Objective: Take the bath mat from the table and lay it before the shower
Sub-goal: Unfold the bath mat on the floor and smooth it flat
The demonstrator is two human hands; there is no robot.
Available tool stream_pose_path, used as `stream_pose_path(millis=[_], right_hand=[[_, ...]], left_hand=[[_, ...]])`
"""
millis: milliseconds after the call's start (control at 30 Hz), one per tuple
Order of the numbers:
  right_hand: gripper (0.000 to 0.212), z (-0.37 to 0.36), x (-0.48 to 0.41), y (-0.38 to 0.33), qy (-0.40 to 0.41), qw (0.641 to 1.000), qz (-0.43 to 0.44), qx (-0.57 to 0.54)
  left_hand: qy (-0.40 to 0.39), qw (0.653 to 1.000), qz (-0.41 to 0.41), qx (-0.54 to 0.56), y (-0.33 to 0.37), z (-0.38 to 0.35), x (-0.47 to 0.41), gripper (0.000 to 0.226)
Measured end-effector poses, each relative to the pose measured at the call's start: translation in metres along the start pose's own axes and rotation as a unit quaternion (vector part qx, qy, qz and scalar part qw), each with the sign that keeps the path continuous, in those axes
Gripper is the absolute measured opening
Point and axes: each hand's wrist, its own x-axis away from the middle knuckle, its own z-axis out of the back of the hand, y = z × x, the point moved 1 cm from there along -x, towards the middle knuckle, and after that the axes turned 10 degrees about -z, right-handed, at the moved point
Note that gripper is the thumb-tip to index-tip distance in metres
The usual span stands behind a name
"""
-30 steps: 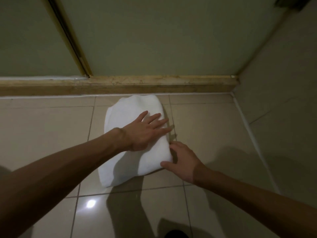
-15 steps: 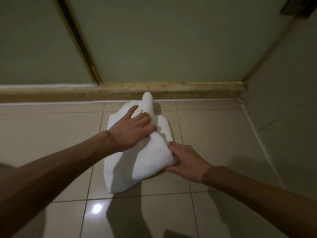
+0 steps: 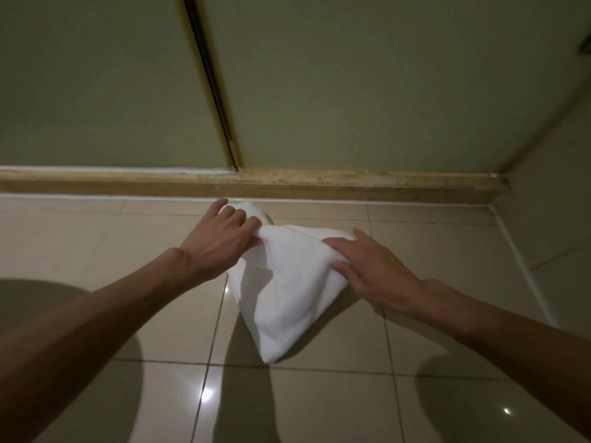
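Observation:
The white bath mat lies folded and bunched on the tiled floor, close to the shower's stone threshold. My left hand grips the mat's upper left edge, fingers curled into the cloth and lifting it. On the mat's right side my right hand presses down with its fingers spread over the fabric. The mat's near corner points toward me and rests on the floor.
Frosted shower doors with a dark vertical frame rise behind the threshold. A tiled wall closes the right side. Glossy beige floor tiles stretch left and toward me.
My left hand went from lying flat on the mat to gripping its top edge and pulling it up and left. My right hand moved from the mat's edge onto its top.

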Motion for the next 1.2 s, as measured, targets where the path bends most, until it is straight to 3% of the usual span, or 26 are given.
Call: stream_pose_path(millis=[100,300,567,800,933,1200], right_hand=[[0.047,0.013,0.000,-0.009,0.013,1.000,-0.003,-0.004],[0.034,0.042,0.001,-0.003,0.080,0.995,0.021,0.058],[0.033,0.055,-0.017,0.031,0.013,0.991,-0.007,0.133],[0.035,0.041,-0.028,0.052,-0.030,0.989,-0.044,0.135],[0.037,0.032,-0.035,0.063,-0.038,0.988,-0.058,0.142],[0.034,0.010,-0.053,0.088,-0.002,0.983,-0.084,0.161]], left_hand=[[-0.015,0.999,0.030,0.015,-0.005,-0.003,0.007,0.032],[0.031,0.998,0.015,0.058,-0.003,0.001,-0.003,0.031],[0.017,0.995,0.009,0.098,0.001,0.005,-0.028,0.066],[-0.028,0.996,0.020,0.077,0.012,-0.020,-0.042,0.033],[-0.025,0.995,0.042,0.089,0.023,-0.039,-0.044,0.033],[-0.041,0.998,0.038,0.028,0.051,-0.058,-0.054,0.067]])
